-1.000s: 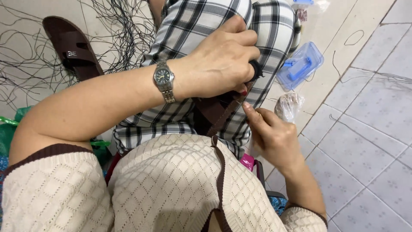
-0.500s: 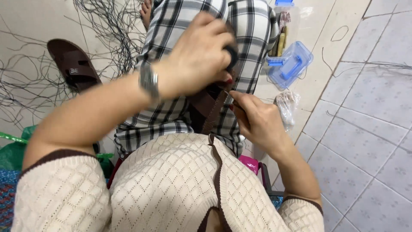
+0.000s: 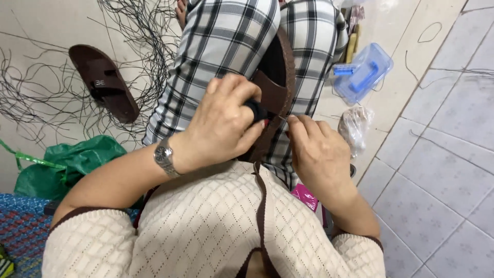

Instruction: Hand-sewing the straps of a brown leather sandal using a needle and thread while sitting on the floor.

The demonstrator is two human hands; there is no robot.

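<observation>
- The left hand [image 3: 226, 126] has dropped from the upper middle toward the frame's centre, still clenched on a small black tool [image 3: 256, 109].
- The brown leather piece [image 3: 275, 85] now shows above it, resting on the checked lap.
- The right hand [image 3: 316, 149] stays pinched on a needle [image 3: 282, 119] at the leather's edge.

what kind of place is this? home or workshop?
Likely a home or small informal workshop for hand-stitching leather goods. The person sits low over a tiled floor, with loose black threads strewn about, a brown leather piece on the lap, and a blue plastic box nearby.
</observation>
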